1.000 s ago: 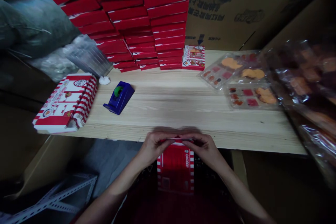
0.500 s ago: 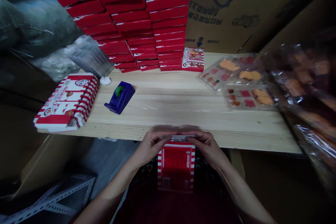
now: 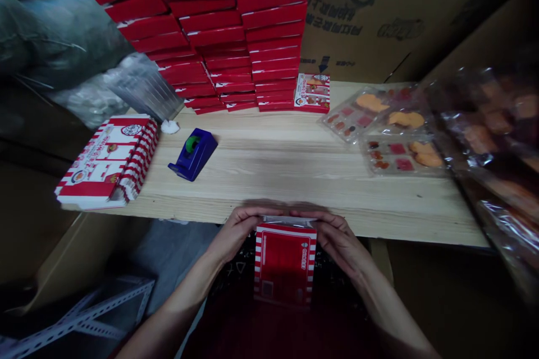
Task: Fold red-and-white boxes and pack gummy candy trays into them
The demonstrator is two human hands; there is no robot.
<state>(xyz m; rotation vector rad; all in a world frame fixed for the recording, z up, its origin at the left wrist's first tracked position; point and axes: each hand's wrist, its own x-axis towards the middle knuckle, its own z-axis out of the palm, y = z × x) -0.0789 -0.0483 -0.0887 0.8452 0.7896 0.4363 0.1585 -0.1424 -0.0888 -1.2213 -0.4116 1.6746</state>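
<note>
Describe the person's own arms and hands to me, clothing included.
The left hand and right hand are bare: no gloves, and no rings or watch that I can make out. The forearms are uncovered, with no sleeves visible. Between them shows dark red clothing.

A small packing workshop. We recognise the setting by the plain wooden worktop (image 3: 269, 165) across the middle of the frame, with tall stacks of like red boxes (image 3: 214, 39) left of upper centre and a pile of printed cartons (image 3: 105, 157) at left. We note also the blue tape dispenser (image 3: 200, 151) left of centre, the clear compartmented trays (image 3: 404, 154) at right, the large cardboard box (image 3: 370, 47) at upper right, the bulging sacks (image 3: 67, 39) at upper left and the perforated metal frame (image 3: 76, 320) at lower left.
</note>
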